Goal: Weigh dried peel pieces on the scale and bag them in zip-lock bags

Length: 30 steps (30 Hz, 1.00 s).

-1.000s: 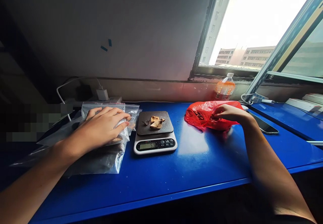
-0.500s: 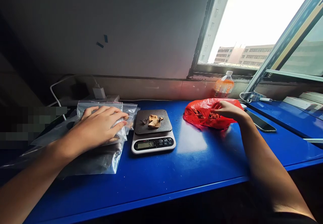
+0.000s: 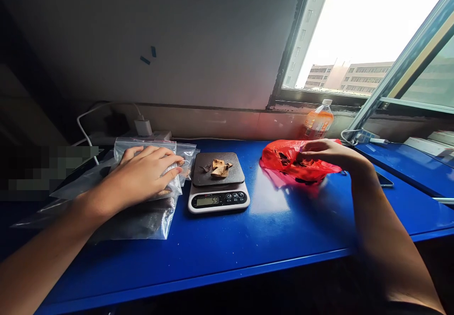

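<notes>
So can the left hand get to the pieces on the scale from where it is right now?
Probably yes. The left hand lies flat on the clear bags right beside the scale, and nothing stands between its fingertips and the dried pieces on the uncovered platform.

A pixelated patch (image 3: 46, 170) blurs the left; the phone (image 3: 385, 179) hides behind the right forearm.

The left hand (image 3: 144, 173) is lying flat on clear zip bags (image 3: 142, 211). The right hand (image 3: 324, 152) is reaching into a red bag (image 3: 283, 159), fingers curled. Between them a scale (image 3: 218, 182) is holding dried pieces (image 3: 219, 168) on the blue table (image 3: 248, 239).
</notes>
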Available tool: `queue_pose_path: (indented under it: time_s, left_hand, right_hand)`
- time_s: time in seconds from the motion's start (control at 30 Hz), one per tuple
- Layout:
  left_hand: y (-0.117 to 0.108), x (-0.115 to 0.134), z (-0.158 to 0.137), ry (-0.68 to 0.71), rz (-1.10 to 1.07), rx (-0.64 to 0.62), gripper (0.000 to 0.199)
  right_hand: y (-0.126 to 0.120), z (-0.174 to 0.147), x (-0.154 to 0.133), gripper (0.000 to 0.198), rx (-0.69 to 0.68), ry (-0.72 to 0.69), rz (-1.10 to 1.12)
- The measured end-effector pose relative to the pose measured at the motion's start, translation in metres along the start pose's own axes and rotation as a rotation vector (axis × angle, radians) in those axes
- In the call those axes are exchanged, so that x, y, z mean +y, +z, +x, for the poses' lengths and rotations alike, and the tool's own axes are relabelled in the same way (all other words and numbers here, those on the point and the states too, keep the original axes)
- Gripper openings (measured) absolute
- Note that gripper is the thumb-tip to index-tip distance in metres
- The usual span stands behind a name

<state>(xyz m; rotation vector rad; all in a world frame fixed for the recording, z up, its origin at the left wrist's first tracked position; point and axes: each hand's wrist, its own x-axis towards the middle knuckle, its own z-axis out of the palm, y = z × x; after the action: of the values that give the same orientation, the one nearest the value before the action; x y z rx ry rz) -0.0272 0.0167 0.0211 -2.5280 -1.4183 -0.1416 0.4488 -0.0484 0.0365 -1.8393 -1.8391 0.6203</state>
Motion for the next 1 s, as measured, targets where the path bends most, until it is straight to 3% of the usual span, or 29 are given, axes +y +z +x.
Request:
queue_pose_path:
  time_s: [0.13,0.3,0.37,0.53,0.67,0.8,1.0]
  left_hand:
    - [-0.005,0.006,-0.002,-0.023,0.000,-0.020,0.041]
    - [-0.016,0.017,-0.005,-0.047,-0.037,-0.055,0.045]
    - [-0.014,0.017,-0.005,-0.055,-0.039,-0.039,0.044]
    - [-0.004,0.012,-0.005,-0.008,0.025,0.015,0.041]
    - [-0.002,0.011,-0.006,0.000,0.032,0.032,0.042]
    - [-0.004,0.013,-0.005,-0.012,0.031,0.037,0.039]
    - [-0.004,0.015,-0.007,0.001,-0.014,0.051,0.036]
  right_hand:
    - [0.012,-0.008,-0.029,0.044,-0.085,-0.086,0.119]
    - [0.048,-0.007,-0.072,0.040,-0.258,-0.275,0.148]
    - [0.065,-0.006,-0.083,0.040,-0.206,-0.344,0.117]
    - [0.107,0.002,-0.093,0.029,0.103,-0.554,0.087]
    - [0.126,0.009,-0.098,0.017,0.259,-0.635,0.130]
    - [0.132,0.022,-0.108,0.015,0.298,-0.628,0.068]
    - [0.138,0.043,-0.130,0.013,0.236,-0.699,-0.034]
